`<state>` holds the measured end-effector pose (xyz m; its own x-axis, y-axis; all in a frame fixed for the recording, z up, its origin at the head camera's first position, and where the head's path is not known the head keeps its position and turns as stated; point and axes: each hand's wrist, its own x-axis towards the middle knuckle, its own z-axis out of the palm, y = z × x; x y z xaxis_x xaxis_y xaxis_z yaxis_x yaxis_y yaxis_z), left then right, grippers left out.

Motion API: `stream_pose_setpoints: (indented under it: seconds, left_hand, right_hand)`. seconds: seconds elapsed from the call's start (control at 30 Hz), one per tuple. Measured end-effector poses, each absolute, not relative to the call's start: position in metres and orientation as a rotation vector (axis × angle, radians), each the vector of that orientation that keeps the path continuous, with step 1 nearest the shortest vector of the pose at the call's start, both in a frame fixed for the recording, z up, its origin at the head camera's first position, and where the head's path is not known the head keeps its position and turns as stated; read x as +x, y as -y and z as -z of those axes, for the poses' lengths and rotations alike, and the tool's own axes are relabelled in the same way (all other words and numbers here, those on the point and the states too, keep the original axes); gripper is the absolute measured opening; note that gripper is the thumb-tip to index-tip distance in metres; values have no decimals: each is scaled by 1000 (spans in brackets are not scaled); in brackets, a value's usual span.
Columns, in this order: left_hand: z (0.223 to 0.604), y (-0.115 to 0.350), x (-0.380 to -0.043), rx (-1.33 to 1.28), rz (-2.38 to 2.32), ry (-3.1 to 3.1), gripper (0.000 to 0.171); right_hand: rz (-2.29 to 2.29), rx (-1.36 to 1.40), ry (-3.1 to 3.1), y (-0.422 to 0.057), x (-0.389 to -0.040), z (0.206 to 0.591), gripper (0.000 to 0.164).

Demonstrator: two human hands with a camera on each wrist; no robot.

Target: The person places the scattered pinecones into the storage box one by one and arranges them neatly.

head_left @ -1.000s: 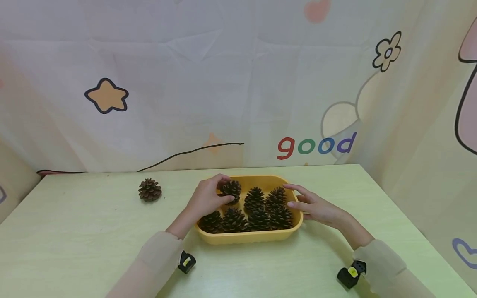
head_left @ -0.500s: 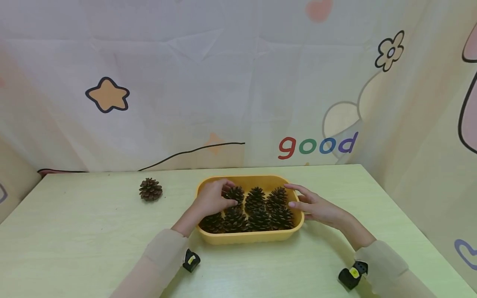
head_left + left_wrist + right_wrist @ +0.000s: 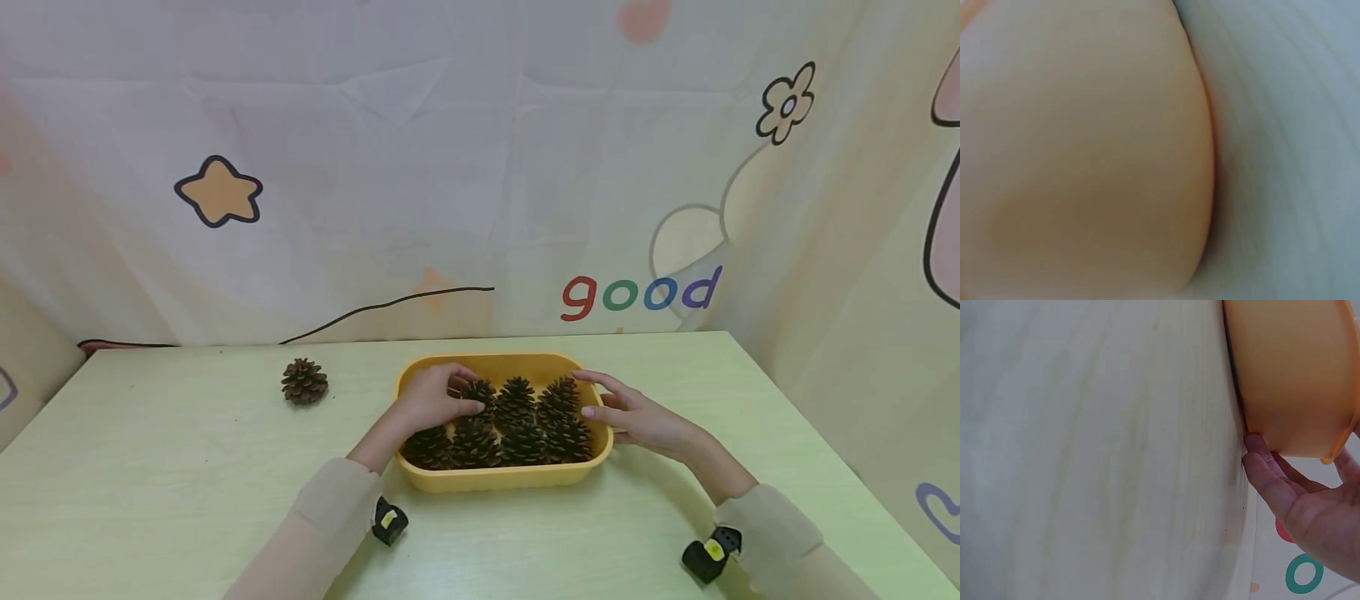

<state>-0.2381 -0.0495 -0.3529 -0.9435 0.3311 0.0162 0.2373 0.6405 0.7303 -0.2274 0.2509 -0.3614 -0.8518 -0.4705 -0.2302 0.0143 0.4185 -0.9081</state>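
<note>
A yellow plastic tub [image 3: 495, 478] holds two rows of brown pine cones. My left hand [image 3: 435, 400] reaches over its left end, thumb and fingers around a pine cone [image 3: 482, 392] in the back row; the fingertips are partly hidden behind it. At the tub's right end, my right hand [image 3: 641, 423] grips the wall, thumb over the rim and other fingers outside. In the right wrist view, fingers [image 3: 1272, 487] touch the tub's outer wall [image 3: 1297, 375] low down near the table. The left wrist view has only a blurred, close surface beside the tabletop.
One loose pine cone [image 3: 304, 382] stands on the pale green table [image 3: 187, 483], left of the tub near the back edge. Behind the table hangs a printed cloth [image 3: 360, 192]; more cloth closes off the right side.
My left hand has brought its pine cone down and slightly right into the tub's back row, beside the others. The right hand has stayed at the tub's right end.
</note>
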Motion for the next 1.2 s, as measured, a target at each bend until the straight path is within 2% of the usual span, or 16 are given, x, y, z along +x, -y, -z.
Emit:
stream_pose_setpoints:
  seconds: [0.73, 1.2]
  left_hand:
    - [350, 47, -236, 455, -1216, -2690, 42]
    - [340, 66, -229, 467, -1314, -2735, 45]
  right_hand:
    - [1423, -390, -2225, -251, -225, 359, 68]
    - [1440, -396, -2200, -251, -227, 358, 67]
